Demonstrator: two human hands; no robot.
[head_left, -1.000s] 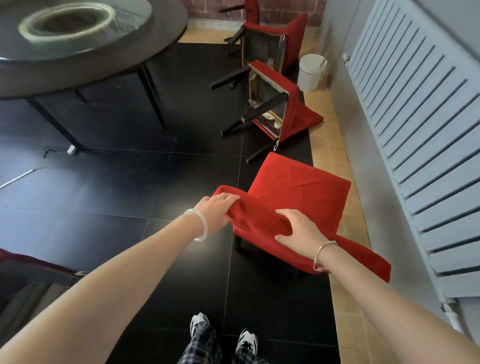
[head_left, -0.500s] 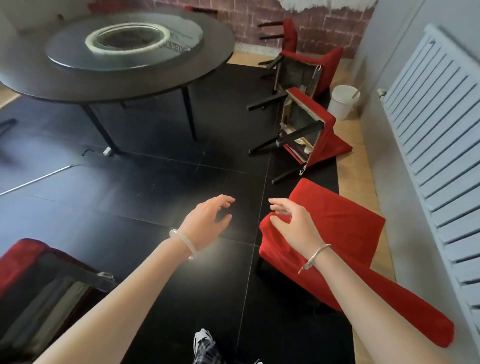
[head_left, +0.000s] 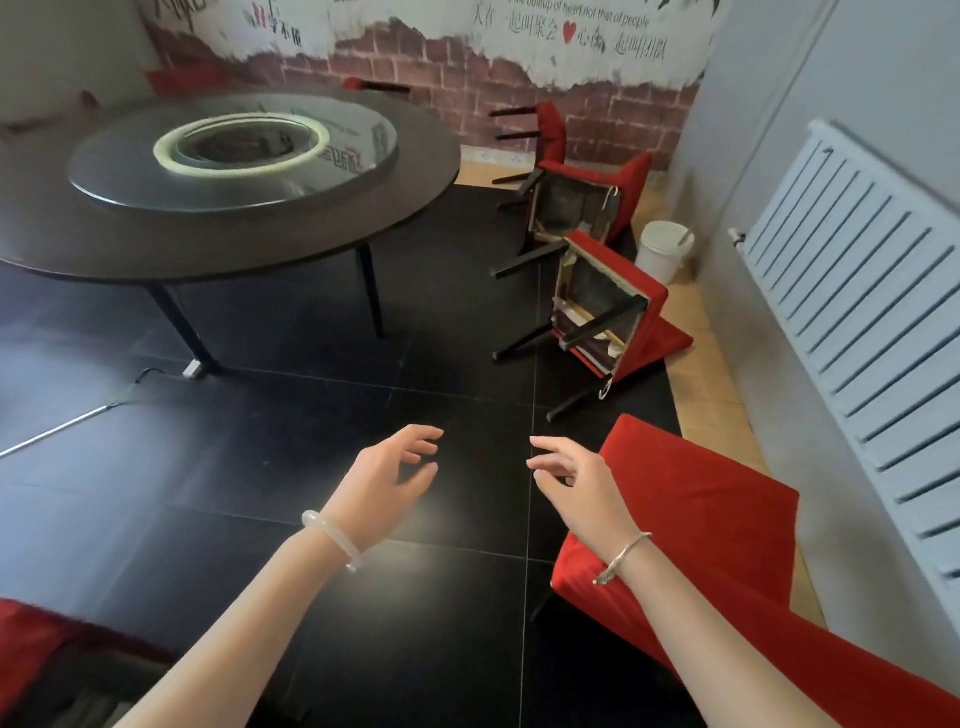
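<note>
A red fabric-covered chair (head_left: 696, 519) stands upright at my lower right, its cover smooth over the seat. My right hand (head_left: 576, 488) hovers just left of the seat's front corner, fingers loosely spread, holding nothing. My left hand (head_left: 389, 478) hangs in the air over the black floor, fingers relaxed and empty. Neither hand touches the chair. Both wrists wear bracelets.
Two red chairs lie tipped over ahead, the nearer chair (head_left: 602, 312) and a farther chair (head_left: 582, 202), legs sticking out. A round dark table (head_left: 415, 218) with a glass turntable stands left. A white bucket (head_left: 662, 249) and a radiator (head_left: 852, 322) are at right. Another red chair (head_left: 31, 654) is at lower left.
Both hands let go of the red chair cover and lifted away to the left. My view rose, showing more of the table and the brick wall.
</note>
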